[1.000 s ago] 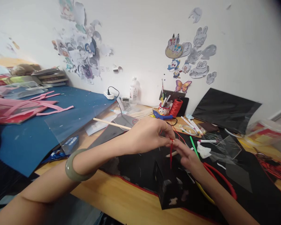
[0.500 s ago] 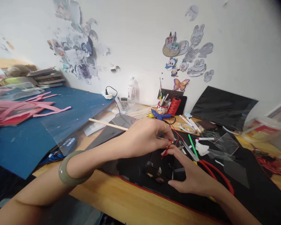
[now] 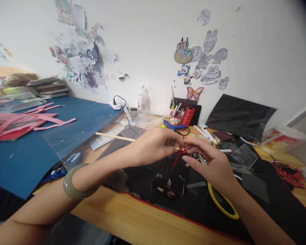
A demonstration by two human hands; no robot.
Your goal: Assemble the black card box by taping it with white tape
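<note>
My left hand (image 3: 155, 144) is closed around a thin wooden stick (image 3: 114, 136) that sticks out behind it to the left. Red thread (image 3: 177, 160) is wound at the stick's tip, with a strand hanging down. My right hand (image 3: 211, 163) is at that tip with fingers curled, fingertips at the thread and thumb slightly apart below; the exact grip is partly hidden. Below both hands, a small black box (image 3: 169, 185) with light patches on its edge lies on the black mat (image 3: 148, 200). Yellow-handled scissors (image 3: 223, 204) lie partly under my right hand.
A red thread spool (image 3: 188, 116), a pen cup (image 3: 175, 118) and a blue glue gun (image 3: 173, 126) stand at the back. Clear plastic sheets (image 3: 256, 187) lie to the right. Pink strips (image 3: 56, 120) rest on the blue board (image 3: 91, 109) at left. A clear tub (image 3: 283, 139) is far right.
My right hand has risen from the box to the stick's tip, its fingers drawing closer together. My left hand keeps the stick. The scissors' yellow handle loop now shows below the right hand.
</note>
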